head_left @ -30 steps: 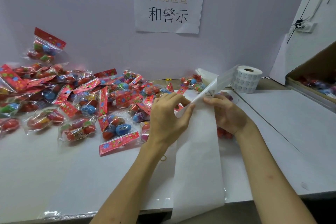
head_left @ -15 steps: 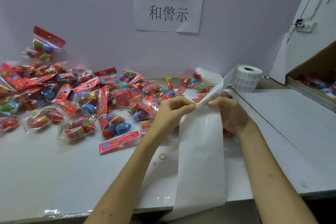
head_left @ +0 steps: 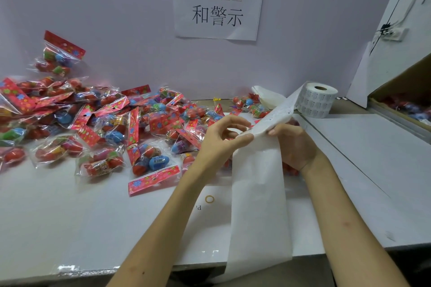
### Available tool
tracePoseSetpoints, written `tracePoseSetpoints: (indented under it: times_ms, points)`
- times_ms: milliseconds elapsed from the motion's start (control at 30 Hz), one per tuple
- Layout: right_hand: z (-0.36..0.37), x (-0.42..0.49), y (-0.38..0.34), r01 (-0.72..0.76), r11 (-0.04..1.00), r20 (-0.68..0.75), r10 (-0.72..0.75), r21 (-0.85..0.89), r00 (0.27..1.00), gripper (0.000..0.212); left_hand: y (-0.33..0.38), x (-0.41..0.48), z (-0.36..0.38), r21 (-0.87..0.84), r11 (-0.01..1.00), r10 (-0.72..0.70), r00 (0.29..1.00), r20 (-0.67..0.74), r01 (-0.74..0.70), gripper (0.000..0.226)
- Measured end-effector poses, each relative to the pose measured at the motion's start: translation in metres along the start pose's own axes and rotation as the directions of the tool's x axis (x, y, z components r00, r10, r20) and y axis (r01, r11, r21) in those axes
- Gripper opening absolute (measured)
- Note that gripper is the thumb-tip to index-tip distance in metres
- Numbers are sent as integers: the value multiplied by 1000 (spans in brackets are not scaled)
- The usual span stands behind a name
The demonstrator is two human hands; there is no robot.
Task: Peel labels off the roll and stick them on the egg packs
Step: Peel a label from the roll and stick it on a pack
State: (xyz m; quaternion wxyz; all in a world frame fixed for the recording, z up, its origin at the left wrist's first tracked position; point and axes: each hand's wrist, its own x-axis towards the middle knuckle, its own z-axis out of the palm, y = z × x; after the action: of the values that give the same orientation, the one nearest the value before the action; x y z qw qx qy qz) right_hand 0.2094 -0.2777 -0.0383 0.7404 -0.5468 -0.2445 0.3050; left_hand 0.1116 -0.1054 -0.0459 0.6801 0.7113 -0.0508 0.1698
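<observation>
Our right hand [head_left: 293, 144] grips the strip [head_left: 256, 193], folded taut from the roll [head_left: 317, 102]; our left hand [head_left: 221, 141] pinches its edge to start peeling.

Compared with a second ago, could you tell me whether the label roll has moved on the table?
No. The label roll still stands on the same spot, below and to the right of the wall sign.

I can't read print on label strip [head_left: 278, 112]: too small. Egg pack [head_left: 290, 170] under right hand [head_left: 294, 147] mostly hidden.
</observation>
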Motion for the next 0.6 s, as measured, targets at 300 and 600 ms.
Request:
tracePoseSetpoints:
  times_ms: [300,600]
  points:
    - [0,-1,0,24,999,-2,-24,-23,1000,25,-2,-1,1,139,976,173,984,-37,-166,18]
    - [1,-1,0,-2,1000,-5,2,13,1000,36,-3,-4,6,261,935,273,957,-100,-240,7]
